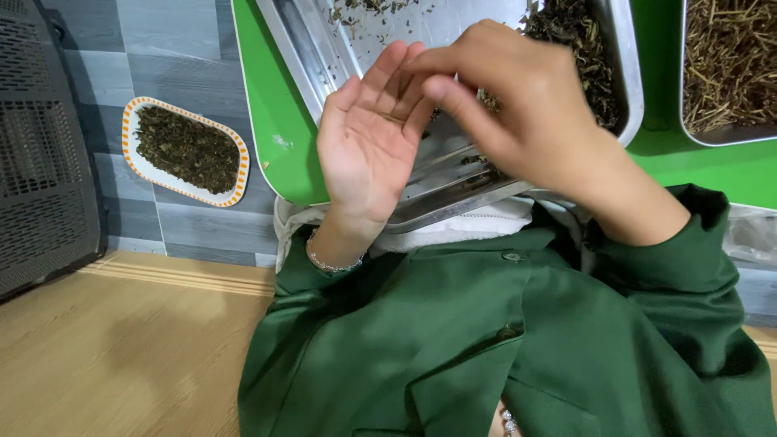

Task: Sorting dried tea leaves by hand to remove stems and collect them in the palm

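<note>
Left hand open, palm up, fingers together, raised over the near edge of a steel tray. Right hand above it, fingertips pinched down onto the left fingers; what they pinch is too small to tell. Tray rests on a green worktop and holds dried leaves heaped at its right. A 2nd tray of dry stems sits further right. An oval dish of dark leaves lies on the grey floor, left. Green sleeves, bracelet on left wrist.

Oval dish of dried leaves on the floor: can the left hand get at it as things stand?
Probably yes: the left hand is open and empty, and bare floor lies between it and the oval dish.
</note>
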